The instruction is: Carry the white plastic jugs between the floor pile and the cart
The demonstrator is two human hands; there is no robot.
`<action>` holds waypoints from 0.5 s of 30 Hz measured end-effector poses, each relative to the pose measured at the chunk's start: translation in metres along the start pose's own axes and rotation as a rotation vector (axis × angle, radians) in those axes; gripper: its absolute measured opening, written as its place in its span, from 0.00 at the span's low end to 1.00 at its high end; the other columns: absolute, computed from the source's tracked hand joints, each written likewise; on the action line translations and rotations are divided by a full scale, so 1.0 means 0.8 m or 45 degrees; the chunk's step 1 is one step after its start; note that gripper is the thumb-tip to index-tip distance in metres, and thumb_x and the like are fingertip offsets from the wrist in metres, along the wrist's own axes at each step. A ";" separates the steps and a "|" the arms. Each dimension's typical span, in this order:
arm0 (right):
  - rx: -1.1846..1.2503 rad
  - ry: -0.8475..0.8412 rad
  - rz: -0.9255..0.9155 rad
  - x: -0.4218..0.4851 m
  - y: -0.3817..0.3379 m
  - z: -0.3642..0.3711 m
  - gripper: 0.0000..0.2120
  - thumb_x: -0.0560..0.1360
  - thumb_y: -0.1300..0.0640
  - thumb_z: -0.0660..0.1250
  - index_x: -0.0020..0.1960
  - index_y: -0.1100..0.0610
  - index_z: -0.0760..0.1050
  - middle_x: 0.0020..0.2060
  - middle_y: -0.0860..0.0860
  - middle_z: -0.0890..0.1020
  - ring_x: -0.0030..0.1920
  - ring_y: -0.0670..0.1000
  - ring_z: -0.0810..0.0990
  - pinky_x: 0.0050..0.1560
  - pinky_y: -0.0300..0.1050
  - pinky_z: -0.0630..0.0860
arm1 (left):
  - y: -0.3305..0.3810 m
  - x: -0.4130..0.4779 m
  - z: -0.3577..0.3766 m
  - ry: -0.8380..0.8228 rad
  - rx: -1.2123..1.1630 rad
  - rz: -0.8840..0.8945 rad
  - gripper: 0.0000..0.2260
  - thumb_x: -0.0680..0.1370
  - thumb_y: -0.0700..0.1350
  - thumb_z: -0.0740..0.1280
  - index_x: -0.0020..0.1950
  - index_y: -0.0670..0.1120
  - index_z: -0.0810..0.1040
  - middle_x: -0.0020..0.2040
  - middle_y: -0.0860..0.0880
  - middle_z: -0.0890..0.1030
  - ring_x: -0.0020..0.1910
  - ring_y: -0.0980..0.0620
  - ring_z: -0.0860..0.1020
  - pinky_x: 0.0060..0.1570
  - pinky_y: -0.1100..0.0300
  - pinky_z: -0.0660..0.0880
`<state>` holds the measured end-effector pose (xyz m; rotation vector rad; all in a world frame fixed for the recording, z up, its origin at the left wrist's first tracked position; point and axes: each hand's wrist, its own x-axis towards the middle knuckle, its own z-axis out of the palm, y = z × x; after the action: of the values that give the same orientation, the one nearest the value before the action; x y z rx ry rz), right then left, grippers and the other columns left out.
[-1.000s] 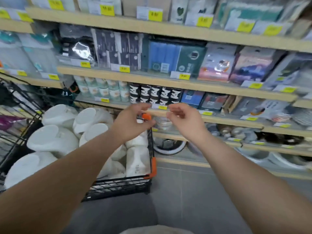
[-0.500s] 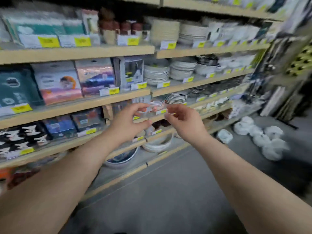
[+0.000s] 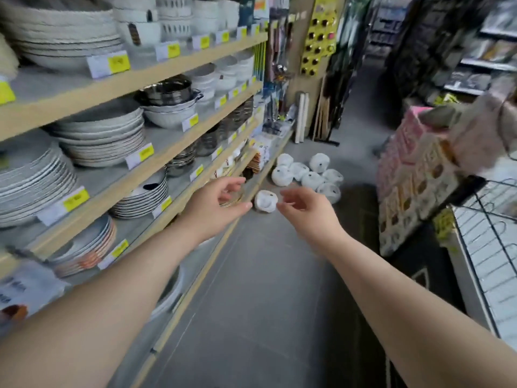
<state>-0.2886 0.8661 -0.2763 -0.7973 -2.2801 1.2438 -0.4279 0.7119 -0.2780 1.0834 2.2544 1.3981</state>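
Note:
Both arms reach forward over a shop aisle. My left hand hangs in the air beside the low wooden shelves, its fingers loosely curled and holding nothing. My right hand is a little to its right, fingers also loosely curled and empty. Between and beyond the two hands a white wrapped bundle lies on the grey floor. Several more white wrapped bundles lie in a group farther along the floor.
The shelves on the left carry stacks of plates, bowls and yellow price tags. Pink and cream boxes stand at the right, with a white wire rack beside them. The aisle's far end holds hanging goods.
The view has swung right along the aisle, from the trolley of white bundles to the crockery shelves and floor. Both hands stay outstretched and have drifted apart, fingers loosened.

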 end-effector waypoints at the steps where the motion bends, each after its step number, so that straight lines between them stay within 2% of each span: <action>1: -0.009 0.039 0.037 0.019 0.010 -0.007 0.10 0.75 0.51 0.70 0.56 0.48 0.78 0.46 0.41 0.80 0.44 0.39 0.79 0.41 0.35 0.74 | -0.001 0.029 0.009 -0.047 -0.011 0.012 0.18 0.73 0.47 0.74 0.59 0.60 0.75 0.56 0.56 0.78 0.54 0.57 0.77 0.56 0.60 0.72; 4: -0.022 0.142 0.147 0.071 0.041 -0.030 0.10 0.75 0.53 0.70 0.56 0.50 0.79 0.46 0.44 0.81 0.45 0.42 0.80 0.45 0.38 0.76 | -0.003 0.108 0.042 -0.154 -0.050 0.028 0.18 0.73 0.46 0.75 0.57 0.61 0.74 0.54 0.58 0.78 0.52 0.58 0.76 0.53 0.64 0.71; 7: -0.007 0.226 0.218 0.122 0.076 -0.054 0.10 0.74 0.54 0.70 0.55 0.51 0.79 0.45 0.43 0.81 0.47 0.45 0.80 0.51 0.43 0.78 | -0.010 0.176 0.081 -0.226 -0.084 0.038 0.18 0.73 0.44 0.75 0.57 0.60 0.74 0.54 0.56 0.79 0.52 0.55 0.77 0.55 0.62 0.73; 9: -0.015 0.265 0.243 0.162 0.103 -0.070 0.11 0.74 0.54 0.70 0.56 0.51 0.79 0.47 0.45 0.82 0.47 0.45 0.81 0.52 0.41 0.77 | -0.017 0.224 0.109 -0.265 -0.074 0.048 0.18 0.73 0.44 0.75 0.58 0.59 0.75 0.55 0.54 0.79 0.53 0.53 0.78 0.55 0.60 0.73; 12: -0.038 0.269 0.261 0.234 0.146 -0.097 0.12 0.75 0.53 0.70 0.57 0.51 0.79 0.48 0.46 0.82 0.46 0.42 0.80 0.46 0.33 0.74 | -0.027 0.299 0.152 -0.300 -0.058 0.020 0.18 0.73 0.46 0.74 0.59 0.58 0.75 0.56 0.54 0.79 0.54 0.54 0.78 0.59 0.55 0.74; 15: -0.040 0.231 0.275 0.317 0.184 -0.124 0.11 0.75 0.53 0.70 0.57 0.51 0.78 0.49 0.46 0.82 0.46 0.42 0.80 0.44 0.31 0.73 | -0.034 0.375 0.191 -0.290 -0.050 -0.032 0.17 0.73 0.46 0.74 0.58 0.61 0.75 0.56 0.55 0.79 0.54 0.56 0.78 0.60 0.55 0.74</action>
<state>-0.3766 1.1578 -0.3292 -1.1443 -2.1164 1.1742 -0.5566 1.0194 -0.3325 1.1349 2.0635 1.2350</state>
